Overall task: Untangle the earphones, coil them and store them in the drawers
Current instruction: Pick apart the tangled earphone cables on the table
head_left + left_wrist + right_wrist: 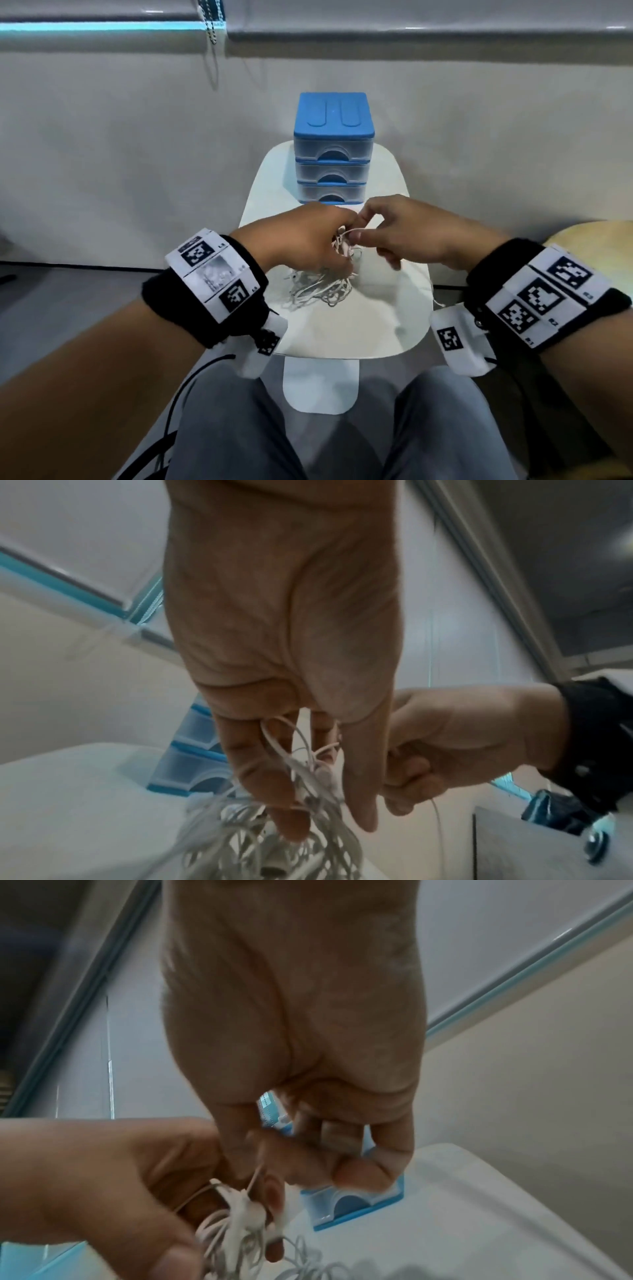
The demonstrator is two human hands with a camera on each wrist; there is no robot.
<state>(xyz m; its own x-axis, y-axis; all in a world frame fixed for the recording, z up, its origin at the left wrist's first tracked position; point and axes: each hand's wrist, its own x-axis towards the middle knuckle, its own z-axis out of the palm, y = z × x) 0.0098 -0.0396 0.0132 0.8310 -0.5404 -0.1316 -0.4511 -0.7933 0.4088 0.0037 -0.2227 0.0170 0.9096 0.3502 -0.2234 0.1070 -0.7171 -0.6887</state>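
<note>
A tangle of white earphones (322, 286) hangs from my hands down onto the small white table (387, 318). My left hand (308, 240) holds the upper part of the bundle (308, 775) among its fingers. Beside it, my right hand (394, 229) pinches a single strand (256, 1176) between thumb and forefinger, close to the left hand's fingers. The blue three-drawer unit (331, 150) stands at the table's far end, all its drawers closed. Its bottom drawer front (352, 1204) shows just beyond the right hand.
A pale wall rises right behind the drawer unit. A round wooden surface (589, 246) sits at the right edge. My knees (342, 428) are under the table's near edge. Black cables run from the left wristband (212, 284).
</note>
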